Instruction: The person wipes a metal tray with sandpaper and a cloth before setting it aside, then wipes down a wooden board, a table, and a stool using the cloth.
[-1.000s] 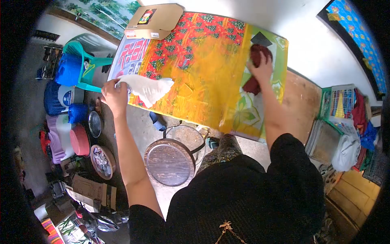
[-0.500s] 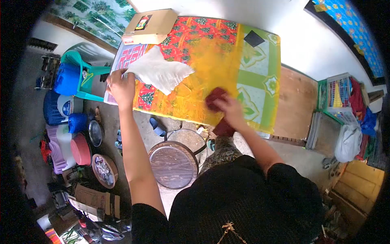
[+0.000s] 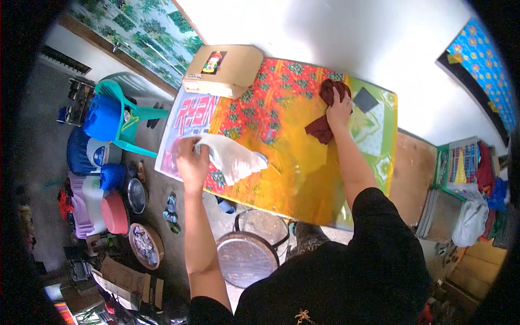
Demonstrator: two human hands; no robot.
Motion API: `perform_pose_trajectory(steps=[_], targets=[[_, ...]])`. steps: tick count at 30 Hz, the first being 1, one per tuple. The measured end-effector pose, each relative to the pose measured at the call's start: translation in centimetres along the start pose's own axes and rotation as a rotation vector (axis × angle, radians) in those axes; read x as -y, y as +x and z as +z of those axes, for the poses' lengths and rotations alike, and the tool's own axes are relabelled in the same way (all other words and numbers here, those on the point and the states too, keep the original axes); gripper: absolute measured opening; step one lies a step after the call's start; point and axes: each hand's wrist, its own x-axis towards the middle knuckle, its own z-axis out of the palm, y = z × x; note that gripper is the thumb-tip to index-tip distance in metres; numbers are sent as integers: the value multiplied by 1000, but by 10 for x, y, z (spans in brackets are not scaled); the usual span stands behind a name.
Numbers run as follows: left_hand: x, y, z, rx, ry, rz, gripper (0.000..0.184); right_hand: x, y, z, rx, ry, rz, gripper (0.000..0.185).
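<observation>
My left hand point(image 3: 193, 161) pinches one end of a white cloth point(image 3: 230, 157), which hangs and spreads over the near left part of the table. Under my right hand point(image 3: 339, 108) a dark red cloth point(image 3: 320, 129) is bunched against the tabletop, part of it trailing toward the near side. The table point(image 3: 303, 179) has a red and yellow patterned cover, with a green patterned strip at the right. A dark square point(image 3: 365, 100) lies on that strip, just right of my right hand.
A cardboard box point(image 3: 225, 70) sits at the table's back left corner. A round stool point(image 3: 247, 259) stands by the near edge. To the left are a green chair point(image 3: 130, 112) and basins point(image 3: 115, 213); crates point(image 3: 457, 162) stand at the right.
My right hand has swept the dark red cloth from the right strip to the near edge, then back to the far side. The white cloth has shifted in my left hand, and the view has tilted.
</observation>
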Motion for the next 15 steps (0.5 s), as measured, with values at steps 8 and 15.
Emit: perform_pose_trajectory(steps=[8, 15], targets=[[-9, 59, 31, 36, -190, -120, 17, 93, 93, 93, 69, 196, -318, 69], [-53, 153, 104, 2, -622, -144, 15, 186, 26, 117, 115, 301, -506, 62]])
